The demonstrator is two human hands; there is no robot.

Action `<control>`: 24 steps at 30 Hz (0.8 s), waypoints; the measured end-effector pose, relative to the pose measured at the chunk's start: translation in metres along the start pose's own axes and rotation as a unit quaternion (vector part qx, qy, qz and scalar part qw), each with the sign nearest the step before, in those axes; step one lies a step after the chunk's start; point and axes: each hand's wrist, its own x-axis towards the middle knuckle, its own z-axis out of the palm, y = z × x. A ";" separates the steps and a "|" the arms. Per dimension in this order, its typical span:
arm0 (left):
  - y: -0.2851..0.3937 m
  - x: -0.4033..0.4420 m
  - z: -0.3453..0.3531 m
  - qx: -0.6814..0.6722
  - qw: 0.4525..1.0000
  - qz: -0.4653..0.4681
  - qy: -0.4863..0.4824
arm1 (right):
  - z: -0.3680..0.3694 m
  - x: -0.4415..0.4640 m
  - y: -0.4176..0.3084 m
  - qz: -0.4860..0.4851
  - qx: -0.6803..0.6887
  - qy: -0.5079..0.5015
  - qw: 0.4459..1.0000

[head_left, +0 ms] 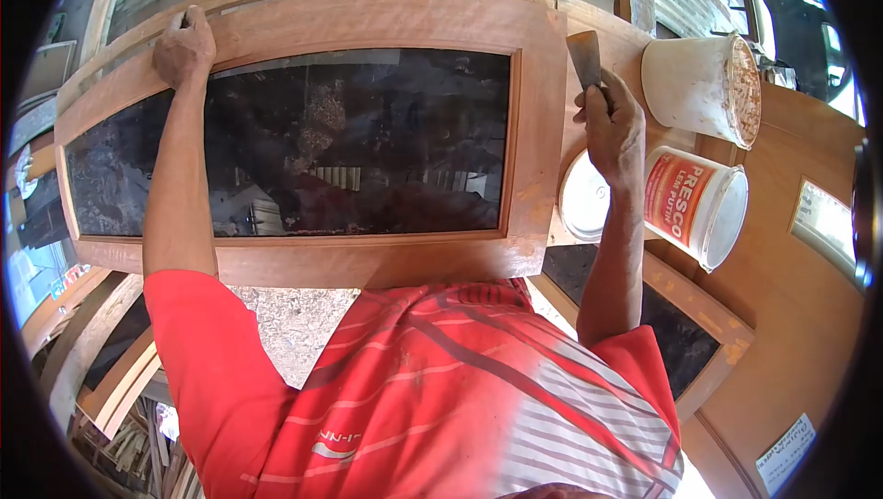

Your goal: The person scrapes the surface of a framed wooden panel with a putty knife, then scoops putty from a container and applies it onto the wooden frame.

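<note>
A wooden frame (405,21) with a dark glass panel (368,149) lies across the bench in front of my body. My left hand (184,46) is closed at the frame's far left edge, its fingers curled; whether it grips the edge is hard to make out. On the right, my right hand (612,122) holds a flat scraper (585,57) with a brownish blade pointing away from me, just beyond the frame's right end. Pale putty-like patches mark the frame's right side.
Right of my right hand stand a smeared white bucket (690,80) and a labelled white bucket (694,200). A white lid (585,195) lies beside them. Another glazed wooden frame (708,315) is at lower right, and a wooden panel (791,269) stands farther right.
</note>
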 end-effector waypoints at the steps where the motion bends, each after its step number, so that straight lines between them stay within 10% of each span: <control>1: 0.001 -0.001 -0.001 0.001 1.000 0.000 0.004 | -0.002 0.003 -0.001 0.001 -0.003 0.003 1.000; 11: 0.005 -0.001 -0.006 0.010 0.999 0.012 -0.028 | -0.013 -0.018 -0.021 0.056 0.024 0.093 0.994; 17: -0.007 0.012 0.011 0.036 0.998 0.032 -0.029 | -0.163 0.011 -0.050 -0.059 -0.256 0.299 0.917; 19: -0.014 0.016 0.016 0.042 0.998 0.034 -0.026 | -0.223 0.037 -0.028 -0.085 -0.457 0.243 0.852; 24: -0.012 0.009 0.011 0.024 0.999 0.035 -0.034 | -0.291 0.108 0.044 0.007 -0.399 -0.048 0.916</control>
